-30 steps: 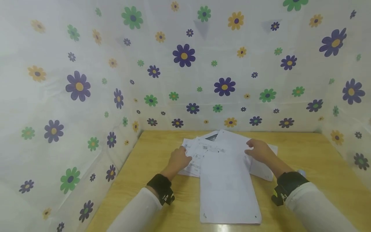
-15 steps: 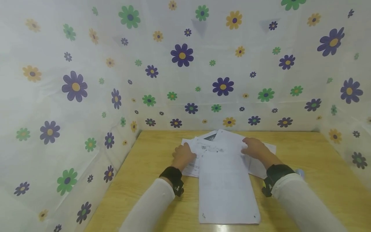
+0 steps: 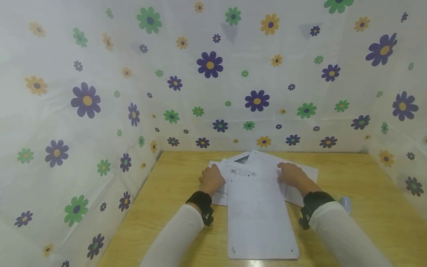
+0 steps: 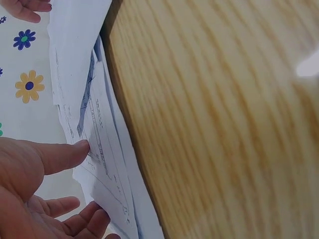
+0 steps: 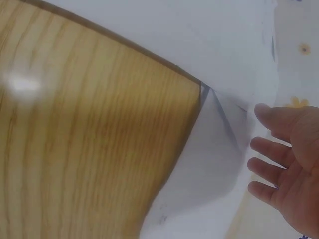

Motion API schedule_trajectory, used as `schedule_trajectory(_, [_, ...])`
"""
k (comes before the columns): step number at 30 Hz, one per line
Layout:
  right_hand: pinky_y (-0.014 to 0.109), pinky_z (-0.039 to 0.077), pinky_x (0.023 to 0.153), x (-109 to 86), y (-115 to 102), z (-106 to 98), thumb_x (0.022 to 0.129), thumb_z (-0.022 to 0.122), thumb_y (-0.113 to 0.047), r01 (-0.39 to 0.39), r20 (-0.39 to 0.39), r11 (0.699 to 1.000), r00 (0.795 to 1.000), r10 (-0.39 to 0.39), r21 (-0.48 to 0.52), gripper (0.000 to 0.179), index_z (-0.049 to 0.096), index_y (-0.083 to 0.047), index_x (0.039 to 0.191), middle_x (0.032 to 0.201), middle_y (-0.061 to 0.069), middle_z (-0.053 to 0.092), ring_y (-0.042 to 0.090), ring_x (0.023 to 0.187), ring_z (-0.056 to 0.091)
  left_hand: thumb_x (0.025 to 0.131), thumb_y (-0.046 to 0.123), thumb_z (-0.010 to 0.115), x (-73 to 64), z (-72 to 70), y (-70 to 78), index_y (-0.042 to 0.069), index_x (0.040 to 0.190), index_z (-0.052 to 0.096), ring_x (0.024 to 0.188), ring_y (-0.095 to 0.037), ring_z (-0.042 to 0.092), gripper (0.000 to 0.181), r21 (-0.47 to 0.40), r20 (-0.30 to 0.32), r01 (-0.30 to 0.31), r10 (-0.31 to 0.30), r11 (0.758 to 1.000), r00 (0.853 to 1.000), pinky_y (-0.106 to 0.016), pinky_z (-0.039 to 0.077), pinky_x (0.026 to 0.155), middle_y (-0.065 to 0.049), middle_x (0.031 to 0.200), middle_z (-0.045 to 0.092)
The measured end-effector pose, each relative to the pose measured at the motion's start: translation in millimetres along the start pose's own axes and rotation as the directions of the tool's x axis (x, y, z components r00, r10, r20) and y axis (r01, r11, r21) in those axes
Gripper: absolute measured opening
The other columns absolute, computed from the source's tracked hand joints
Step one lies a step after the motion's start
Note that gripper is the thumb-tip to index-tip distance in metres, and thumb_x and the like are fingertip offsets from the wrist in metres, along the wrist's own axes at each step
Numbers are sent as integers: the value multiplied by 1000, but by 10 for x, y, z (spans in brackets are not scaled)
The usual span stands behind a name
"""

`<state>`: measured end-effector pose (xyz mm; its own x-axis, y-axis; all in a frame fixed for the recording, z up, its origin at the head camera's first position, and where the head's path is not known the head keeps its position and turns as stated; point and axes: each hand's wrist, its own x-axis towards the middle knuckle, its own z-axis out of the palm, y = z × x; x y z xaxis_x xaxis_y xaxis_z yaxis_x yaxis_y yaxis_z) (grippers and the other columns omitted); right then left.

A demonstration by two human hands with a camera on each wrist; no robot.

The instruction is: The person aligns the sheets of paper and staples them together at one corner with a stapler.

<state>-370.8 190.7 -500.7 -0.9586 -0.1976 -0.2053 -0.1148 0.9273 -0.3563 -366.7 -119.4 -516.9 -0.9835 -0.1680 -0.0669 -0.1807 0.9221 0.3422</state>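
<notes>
Several white sheets of paper lie overlapped in a loose fan on the wooden table. A long blank sheet lies on top, pointing toward me. Printed sheets with line drawings stick out at the left, and another blank sheet shows at the right. My left hand is at the left side of the pile, thumb and fingers touching the printed sheets with fingers loosely bent. At the right side is my right hand, its fingers relaxed and apart beside the paper edges; the right wrist view shows nothing in its grip.
A small light-blue object sits on the table by my right forearm, partly hidden. Flower-patterned white sheeting encloses the back and both sides of the table.
Both hands have moved inward toward the middle of the pile, the left going right and the right going slightly left. The sheets hold almost the same layout.
</notes>
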Motion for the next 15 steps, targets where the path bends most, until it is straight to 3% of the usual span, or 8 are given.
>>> schedule_trajectory(4, [63, 36, 114, -8, -3, 53, 95, 68, -19, -11, 7, 1000, 1000, 11, 6, 58, 48, 4, 145, 146, 30, 51, 49, 138, 44, 84, 15, 74, -37, -25, 0, -1, 130, 51, 116, -42, 52, 53, -67, -15, 16, -17, 998, 1000, -61, 44, 99, -26, 124, 56])
schedule_trajectory(8, [64, 37, 113, 5, 25, 104, 95, 68, -19, -9, -6, 1000, 1000, 9, -14, 56, 50, 4, 143, 143, 31, 52, 50, 136, 46, 89, 8, 64, -62, 9, -16, -3, 127, 56, 115, -43, 56, 40, -145, -78, -30, 19, 989, 997, -61, 48, 96, -26, 122, 57])
schedule_trajectory(15, [63, 35, 114, 34, 27, 111, 97, 64, -20, -2, -48, 1000, 999, 3, 23, 54, 50, 4, 143, 144, 31, 52, 50, 137, 44, 88, -2, 58, -13, 107, -58, 1, 127, 61, 109, -39, 65, 39, -322, -179, -112, 55, 940, 982, -52, 55, 92, -22, 119, 65])
